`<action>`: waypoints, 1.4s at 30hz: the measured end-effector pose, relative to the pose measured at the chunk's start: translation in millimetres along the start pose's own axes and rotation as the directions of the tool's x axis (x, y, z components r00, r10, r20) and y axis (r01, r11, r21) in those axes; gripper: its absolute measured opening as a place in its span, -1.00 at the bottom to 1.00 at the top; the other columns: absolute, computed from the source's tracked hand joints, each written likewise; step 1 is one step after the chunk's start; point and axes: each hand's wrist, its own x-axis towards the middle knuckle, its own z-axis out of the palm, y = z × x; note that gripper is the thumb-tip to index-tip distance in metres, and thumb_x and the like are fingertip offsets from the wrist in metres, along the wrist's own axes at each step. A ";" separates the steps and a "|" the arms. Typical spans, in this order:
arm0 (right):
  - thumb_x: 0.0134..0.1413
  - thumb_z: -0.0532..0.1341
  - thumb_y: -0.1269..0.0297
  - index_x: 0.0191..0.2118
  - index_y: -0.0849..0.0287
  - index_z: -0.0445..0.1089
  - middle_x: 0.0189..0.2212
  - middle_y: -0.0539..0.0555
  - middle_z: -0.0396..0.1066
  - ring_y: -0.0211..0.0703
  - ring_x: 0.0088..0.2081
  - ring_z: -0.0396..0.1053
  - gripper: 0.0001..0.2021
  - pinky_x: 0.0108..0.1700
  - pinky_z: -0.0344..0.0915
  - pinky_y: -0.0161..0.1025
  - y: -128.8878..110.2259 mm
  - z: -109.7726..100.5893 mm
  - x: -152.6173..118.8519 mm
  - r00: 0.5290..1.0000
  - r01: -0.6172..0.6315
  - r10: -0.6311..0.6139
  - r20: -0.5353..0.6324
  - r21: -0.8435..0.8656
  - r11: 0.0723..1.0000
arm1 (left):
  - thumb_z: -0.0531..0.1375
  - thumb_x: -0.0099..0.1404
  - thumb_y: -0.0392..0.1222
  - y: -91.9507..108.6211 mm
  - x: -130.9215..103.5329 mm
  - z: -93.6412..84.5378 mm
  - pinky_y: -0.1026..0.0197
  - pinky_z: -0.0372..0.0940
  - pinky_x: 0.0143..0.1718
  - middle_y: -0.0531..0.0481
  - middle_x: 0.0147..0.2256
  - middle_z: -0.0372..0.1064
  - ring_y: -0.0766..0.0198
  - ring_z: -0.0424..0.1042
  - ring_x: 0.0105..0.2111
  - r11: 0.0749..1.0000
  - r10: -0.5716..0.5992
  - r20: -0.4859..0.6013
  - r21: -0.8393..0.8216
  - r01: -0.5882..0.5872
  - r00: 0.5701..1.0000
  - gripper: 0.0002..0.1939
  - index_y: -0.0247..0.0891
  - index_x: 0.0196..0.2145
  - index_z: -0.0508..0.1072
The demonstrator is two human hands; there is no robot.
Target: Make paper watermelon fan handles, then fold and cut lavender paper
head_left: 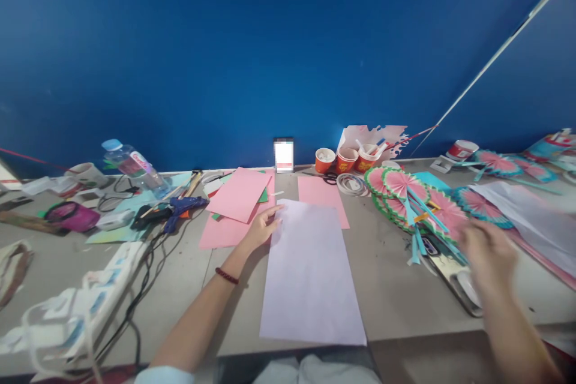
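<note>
A pale lilac sheet [310,276] lies flat in front of me, reaching the table's front edge. My left hand [264,226] pinches its upper left corner between thumb and fingers. On the right, my right hand [488,252] is blurred by motion beside a phone [450,270] and pleated pink and green paper fans [400,189]; its fingers are smeared, so what they hold, if anything, is unclear. Pink sheets [238,195] lie beyond my left hand, and another pink sheet [321,192] lies behind the lilac one.
At the back stand red paper cups [324,160] and a small screen [284,156]. To the left are a blue glue gun [186,207], a tilted bottle [135,165], a power strip [101,300] and black cables [139,288]. White sheets [531,222] lie far right.
</note>
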 end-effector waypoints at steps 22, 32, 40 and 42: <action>-0.04 0.13 -0.23 -0.50 0.22 0.37 -0.68 -0.05 0.19 -0.31 -0.60 0.13 -0.49 -0.55 0.09 -0.35 -85.1 156.9 -45.1 0.712 -0.131 -0.138 0.689 0.324 0.937 | 0.26 0.13 0.01 19.6 -3.9 -0.7 0.24 0.34 -0.28 -0.02 -0.30 0.49 0.28 0.43 -0.32 0.986 -0.069 -0.160 -0.158 0.043 0.985 -0.47 -0.26 0.02 0.39; -0.10 0.20 -0.12 -0.26 0.25 0.55 -0.57 0.05 0.42 -0.29 -0.65 0.19 -0.50 -0.63 0.12 -0.34 -83.5 157.1 -44.7 0.722 -0.152 -0.052 0.690 0.231 0.961 | 0.31 0.01 0.02 3.8 2.1 -3.5 0.23 0.33 -0.31 -0.04 -0.33 0.48 0.25 0.43 -0.34 0.987 -0.128 -0.258 -0.132 0.096 0.958 -0.58 -0.30 -0.21 0.48; -0.09 0.19 -0.03 -0.27 0.25 0.54 -0.74 -0.03 0.28 -0.30 -0.74 0.12 -0.57 -0.68 0.05 -0.34 -73.6 164.6 -46.3 0.752 -0.093 -0.045 0.657 0.174 0.980 | 0.26 0.07 0.00 8.1 1.8 -1.4 0.17 0.32 -0.21 -0.07 -0.34 0.48 0.20 0.43 -0.29 0.999 -0.051 -0.306 -0.020 0.047 0.951 -0.72 -0.28 -0.38 0.49; -0.08 0.18 -0.02 -0.30 0.22 0.54 -0.69 -0.01 0.33 -0.30 -0.74 0.13 -0.60 -0.68 0.07 -0.34 -71.4 164.6 -45.1 0.756 -0.056 -0.058 0.652 0.153 0.987 | 0.25 0.09 -0.01 8.8 1.5 -0.8 0.18 0.33 -0.24 -0.06 -0.35 0.48 0.20 0.43 -0.30 0.999 -0.038 -0.297 0.008 0.042 0.954 -0.74 -0.27 -0.39 0.49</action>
